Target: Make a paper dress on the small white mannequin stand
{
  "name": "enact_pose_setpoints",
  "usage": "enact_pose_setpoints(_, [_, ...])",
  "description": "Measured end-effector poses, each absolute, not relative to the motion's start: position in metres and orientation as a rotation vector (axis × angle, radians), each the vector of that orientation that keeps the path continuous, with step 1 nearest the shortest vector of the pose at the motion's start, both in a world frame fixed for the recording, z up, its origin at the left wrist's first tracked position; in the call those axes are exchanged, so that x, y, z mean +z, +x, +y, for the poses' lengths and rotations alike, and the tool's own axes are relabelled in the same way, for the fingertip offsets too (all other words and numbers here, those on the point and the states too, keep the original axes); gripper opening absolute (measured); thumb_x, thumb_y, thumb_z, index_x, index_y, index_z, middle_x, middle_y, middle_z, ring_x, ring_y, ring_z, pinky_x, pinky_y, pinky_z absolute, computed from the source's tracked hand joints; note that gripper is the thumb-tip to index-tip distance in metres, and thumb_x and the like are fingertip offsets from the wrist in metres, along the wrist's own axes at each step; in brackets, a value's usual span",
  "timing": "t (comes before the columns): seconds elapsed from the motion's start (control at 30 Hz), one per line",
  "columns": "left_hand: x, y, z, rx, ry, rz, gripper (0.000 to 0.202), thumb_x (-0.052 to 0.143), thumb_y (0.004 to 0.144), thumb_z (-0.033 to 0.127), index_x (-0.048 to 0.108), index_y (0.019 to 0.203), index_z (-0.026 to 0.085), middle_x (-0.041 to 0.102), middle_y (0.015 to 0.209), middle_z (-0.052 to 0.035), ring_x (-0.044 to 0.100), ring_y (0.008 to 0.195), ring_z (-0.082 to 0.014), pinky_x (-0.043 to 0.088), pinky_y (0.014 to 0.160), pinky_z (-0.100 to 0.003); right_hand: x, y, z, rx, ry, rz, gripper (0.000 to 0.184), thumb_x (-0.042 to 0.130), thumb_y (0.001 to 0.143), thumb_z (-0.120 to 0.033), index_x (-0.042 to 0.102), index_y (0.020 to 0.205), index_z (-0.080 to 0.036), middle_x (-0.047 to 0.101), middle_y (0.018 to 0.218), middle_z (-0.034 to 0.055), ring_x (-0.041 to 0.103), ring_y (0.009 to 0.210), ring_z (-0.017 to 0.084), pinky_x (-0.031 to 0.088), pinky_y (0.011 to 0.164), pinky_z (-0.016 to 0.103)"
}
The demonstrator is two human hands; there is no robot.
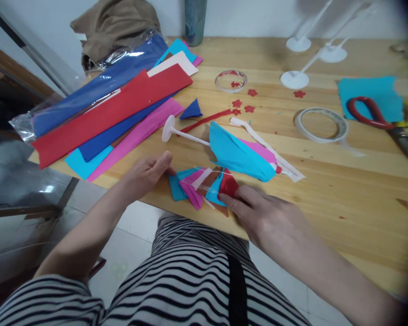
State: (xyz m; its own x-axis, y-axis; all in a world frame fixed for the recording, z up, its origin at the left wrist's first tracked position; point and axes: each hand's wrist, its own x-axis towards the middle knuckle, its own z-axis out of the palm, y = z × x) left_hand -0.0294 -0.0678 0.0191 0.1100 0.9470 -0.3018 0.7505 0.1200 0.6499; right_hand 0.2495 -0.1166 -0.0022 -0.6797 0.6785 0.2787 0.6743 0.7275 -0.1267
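My left hand (pixel 149 173) pinches the left edge of a small fan of paper strips (pixel 204 188) in blue, pink, brown and red, lying at the near edge of the wooden table (pixel 343 190). My right hand (pixel 261 213) presses its fingers on the right, red end of the same strips. A strip of clear tape seems to cross the strips. Just behind them lies a folded cyan and pink paper piece (pixel 239 154) on a white plastic stick with a round base (pixel 172 130).
Long sheets of crepe paper (pixel 112 106) in red, blue, pink and cyan lie at the left, partly in a clear bag. Two tape rolls (pixel 321 124), red-handled scissors (pixel 377 115) on cyan paper, small red paper flowers (pixel 243 106) and white stands (pixel 297 77) sit farther back.
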Motion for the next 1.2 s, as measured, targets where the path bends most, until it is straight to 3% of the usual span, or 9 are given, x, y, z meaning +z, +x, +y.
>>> enact_pose_setpoints(0.2, [0.023, -0.045, -0.072, 0.604, 1.938, 1.874, 0.047, 0.042, 0.1, 0.047, 0.067, 0.07, 0.021, 0.071, 0.077, -0.0048, 0.066, 0.074, -0.0202, 0.046, 0.067, -0.032, 0.0, 0.249, -0.115, -0.012, -1.035, -2.61, 0.049, 0.031, 0.108, -0.017, 0.078, 0.095, -0.015, 0.073, 0.081, 0.0088, 0.072, 0.068, 0.023, 0.05, 0.051, 0.033])
enact_pose_setpoints(0.3, [0.031, -0.037, -0.083, 0.648, 2.305, 1.437, 0.045, 0.046, 0.105, 0.046, 0.067, 0.075, 0.021, 0.076, 0.084, -0.0044, 0.067, 0.078, -0.0193, 0.048, 0.075, -0.033, -0.001, 0.248, -0.115, -0.036, -1.054, -2.626, 0.047, 0.032, 0.108, -0.017, 0.078, 0.098, -0.015, 0.074, 0.083, 0.0094, 0.073, 0.07, 0.024, 0.051, 0.053, 0.034])
enact_pose_setpoints(0.4, [0.036, -0.018, -0.09, 0.607, 2.559, 0.837, 0.045, 0.046, 0.107, 0.05, 0.07, 0.085, 0.018, 0.08, 0.105, -0.0085, 0.071, 0.087, -0.0195, 0.051, 0.084, -0.035, -0.001, 0.246, -0.117, -0.057, -1.087, -2.639, 0.038, 0.04, 0.106, -0.016, 0.078, 0.1, -0.015, 0.074, 0.084, 0.009, 0.073, 0.071, 0.025, 0.053, 0.056, 0.034])
enact_pose_setpoints(0.57, [0.032, 0.006, -0.082, 0.433, 2.727, 0.488, 0.051, 0.043, 0.108, 0.044, 0.069, 0.074, 0.016, 0.08, 0.108, -0.0112, 0.069, 0.093, -0.0239, 0.054, 0.09, -0.039, 0.0, 0.245, -0.122, -0.054, -1.159, -2.666, 0.023, 0.056, 0.099, -0.013, 0.078, 0.101, -0.015, 0.074, 0.086, 0.0086, 0.071, 0.072, 0.025, 0.055, 0.057, 0.035])
enact_pose_setpoints(0.8, [0.024, 0.021, -0.062, 0.164, 2.733, 0.386, 0.044, 0.048, 0.106, 0.035, 0.068, 0.07, 0.018, 0.078, 0.092, -0.0084, 0.066, 0.09, -0.0245, 0.055, 0.095, -0.042, -0.001, 0.245, -0.124, -0.069, -1.155, -2.657, 0.03, 0.049, 0.1, -0.01, 0.078, 0.104, -0.013, 0.073, 0.083, 0.0088, 0.072, 0.072, 0.026, 0.056, 0.056, 0.036])
enact_pose_setpoints(1.0, [0.025, 0.026, -0.059, 0.121, 2.807, 0.366, 0.04, 0.055, 0.103, 0.035, 0.07, 0.07, 0.018, 0.079, 0.094, -0.0067, 0.067, 0.099, -0.0281, 0.054, 0.092, -0.045, -0.005, 0.251, -0.122, 0.032, -1.146, -2.626, 0.036, 0.043, 0.105, -0.016, 0.078, 0.11, -0.013, 0.077, 0.098, 0.0142, 0.075, 0.082, 0.027, 0.061, 0.063, 0.037])
enact_pose_setpoints(1.2, [0.027, 0.026, -0.059, 0.048, 2.83, 0.359, 0.041, 0.052, 0.104, 0.038, 0.073, 0.075, 0.017, 0.079, 0.1, -0.0071, 0.066, 0.102, -0.0283, 0.054, 0.094, -0.044, -0.007, 0.263, -0.119, 0.369, -1.104, -2.534, 0.038, 0.045, 0.099, -0.009, 0.075, 0.122, -0.014, 0.076, 0.109, 0.0164, 0.076, 0.091, 0.027, 0.064, 0.067, 0.035])
